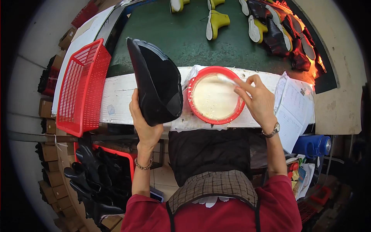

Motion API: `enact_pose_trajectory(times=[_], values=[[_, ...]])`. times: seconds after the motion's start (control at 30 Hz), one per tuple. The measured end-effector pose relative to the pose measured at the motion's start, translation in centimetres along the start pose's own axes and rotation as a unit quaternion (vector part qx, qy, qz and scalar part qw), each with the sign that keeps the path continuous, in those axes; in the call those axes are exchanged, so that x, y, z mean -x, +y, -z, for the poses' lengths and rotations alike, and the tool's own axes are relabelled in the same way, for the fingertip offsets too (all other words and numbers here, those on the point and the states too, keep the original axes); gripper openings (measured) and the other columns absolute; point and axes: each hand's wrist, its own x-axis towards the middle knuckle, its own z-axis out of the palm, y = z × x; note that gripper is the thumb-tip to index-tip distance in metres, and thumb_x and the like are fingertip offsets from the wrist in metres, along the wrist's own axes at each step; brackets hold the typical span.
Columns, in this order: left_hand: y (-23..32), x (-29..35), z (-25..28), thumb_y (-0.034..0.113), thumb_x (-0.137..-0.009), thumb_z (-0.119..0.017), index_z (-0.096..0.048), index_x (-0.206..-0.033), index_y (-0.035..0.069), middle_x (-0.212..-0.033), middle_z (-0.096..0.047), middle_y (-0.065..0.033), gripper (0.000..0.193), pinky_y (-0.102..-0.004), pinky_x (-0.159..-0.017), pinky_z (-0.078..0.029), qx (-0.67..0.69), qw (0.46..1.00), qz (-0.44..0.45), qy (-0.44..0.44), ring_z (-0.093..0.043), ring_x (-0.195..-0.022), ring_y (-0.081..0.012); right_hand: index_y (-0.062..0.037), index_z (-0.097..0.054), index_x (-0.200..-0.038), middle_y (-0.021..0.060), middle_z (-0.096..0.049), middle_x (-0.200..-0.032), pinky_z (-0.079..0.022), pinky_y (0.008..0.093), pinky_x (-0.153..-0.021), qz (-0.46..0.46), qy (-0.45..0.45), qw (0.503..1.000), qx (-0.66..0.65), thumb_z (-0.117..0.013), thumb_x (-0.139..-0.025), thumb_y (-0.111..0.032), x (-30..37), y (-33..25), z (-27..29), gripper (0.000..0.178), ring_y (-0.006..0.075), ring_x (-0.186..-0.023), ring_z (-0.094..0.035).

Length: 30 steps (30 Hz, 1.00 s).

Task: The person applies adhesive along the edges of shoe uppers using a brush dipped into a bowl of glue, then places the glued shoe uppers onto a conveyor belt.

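Observation:
A black leather boot upper [145,89] is gripped by my left hand [146,125] at its lower end. It stands tilted, its dark open inside facing up. To the right of it sits a red bowl [190,101] with a creamy off-white liquid [212,98] in it. My right hand [258,99] pinches a slim brush-like tool [228,80] with a whitish end, over the far right part of the bowl. Whether its tip touches the liquid I cannot tell.
A tall red plastic basket [83,89] stands left. Beyond the white bench edge [119,102], a green belt [166,29] carries yellow shoe lasts [218,24] and, at far right under an orange glow, black uppers [275,38]. Papers [291,112] and a blue bottle [309,145] are right; black boots [94,170] lower left.

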Motion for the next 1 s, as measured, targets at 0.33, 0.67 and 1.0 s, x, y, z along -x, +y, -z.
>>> enact_pose_trajectory(times=[0.33,0.67,1.0], values=[[2.5,-0.6,0.2,-0.003,-0.07,-0.083,-0.031,-0.157,0.0,-0.149,-0.044,-0.0243,0.101,-0.0469,-0.114,-0.039,-0.026,0.997,-0.064,-0.034,-0.046,-0.136,-0.0407,-0.0122,-0.08,-0.104,0.0022,-0.067,-0.083,-0.048,0.033,-0.057,0.007,-0.032,0.999,-0.002,-0.076,-0.091,-0.02,2.7,3.5,-0.5,0.016,0.0191,-0.068,-0.065],[4.8,-0.5,0.6,-0.002,-0.076,-0.081,-0.031,-0.156,0.0,-0.152,-0.045,-0.0246,0.094,-0.0433,-0.115,-0.041,-0.018,0.986,-0.123,-0.116,-0.051,-0.136,-0.0378,-0.0027,-0.079,-0.106,0.0052,-0.066,-0.086,-0.045,0.024,-0.058,0.051,0.059,0.963,-0.259,-0.076,-0.09,-0.002,-0.2,-0.2,0.4,0.017,0.01,-0.068,-0.059],[4.3,-0.6,-0.3,0.005,-0.076,-0.088,-0.028,-0.157,0.0,-0.153,-0.042,-0.0203,0.102,-0.0412,-0.118,-0.037,0.036,0.994,-0.096,-0.041,-0.047,-0.14,-0.0321,-0.005,-0.081,-0.104,0.0052,-0.067,-0.088,-0.047,0.025,-0.06,0.139,0.062,0.94,-0.304,-0.082,-0.082,0.0,0.4,-0.6,0.2,0.022,0.0101,-0.071,-0.062]])
